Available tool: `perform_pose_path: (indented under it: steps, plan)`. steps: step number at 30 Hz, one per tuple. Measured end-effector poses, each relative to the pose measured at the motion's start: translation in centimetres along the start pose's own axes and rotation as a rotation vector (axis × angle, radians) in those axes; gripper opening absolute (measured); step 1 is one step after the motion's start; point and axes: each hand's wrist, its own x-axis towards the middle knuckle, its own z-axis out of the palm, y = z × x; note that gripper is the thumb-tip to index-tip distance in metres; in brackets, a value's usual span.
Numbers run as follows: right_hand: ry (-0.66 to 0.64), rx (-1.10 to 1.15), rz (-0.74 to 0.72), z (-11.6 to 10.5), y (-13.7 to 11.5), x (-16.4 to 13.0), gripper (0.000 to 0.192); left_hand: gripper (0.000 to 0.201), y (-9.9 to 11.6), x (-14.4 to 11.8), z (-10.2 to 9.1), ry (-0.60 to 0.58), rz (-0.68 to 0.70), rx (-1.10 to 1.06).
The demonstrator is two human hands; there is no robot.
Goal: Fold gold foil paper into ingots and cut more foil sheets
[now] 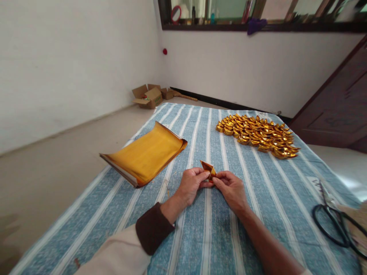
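Pinched between left hand (191, 182) and right hand (231, 187), fingers pressed on a half-folded gold paper (208, 169), raised above the striped cloth (200, 229). Sheet stack (146, 154) left, folded pile (258, 134) right, within reach.

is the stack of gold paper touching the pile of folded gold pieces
Apart. The head view shows the stack of gold paper left and the pile of folded gold pieces right, with bare striped cloth between.

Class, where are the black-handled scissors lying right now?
The scissors lie at the head view's far right edge on the striped cloth, right of the right hand.
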Motion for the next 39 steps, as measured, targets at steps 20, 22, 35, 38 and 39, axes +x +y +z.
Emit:
perform_pose_path:
  steps: [20, 22, 35, 38, 39]
  plan:
    - [-0.028, -0.135, -0.042, -0.55, -0.03, 0.08, 0.023, 0.003, 0.27, -0.06, 0.24, 0.036, -0.053, -0.048]
    - [-0.024, -0.15, -0.039, -0.54, -0.05, 0.07, 0.023, 0.003, 0.24, -0.04, 0.2, 0.032, -0.051, -0.053]
    - [-0.011, -0.072, -0.006, -0.24, -0.03, -0.01, 0.021, 0.003, -0.07, -0.02, 0.15, 0.024, -0.056, -0.019]
    - [-0.018, 0.039, 0.02, -0.08, 0.16, 0.07, 0.029, 0.004, -0.12, -0.06, 0.13, 0.012, -0.008, 0.03]
    - [-0.021, 0.052, 0.022, -0.07, 0.19, 0.1, 0.033, 0.006, -0.12, -0.1, 0.13, 0.005, 0.028, 0.062]
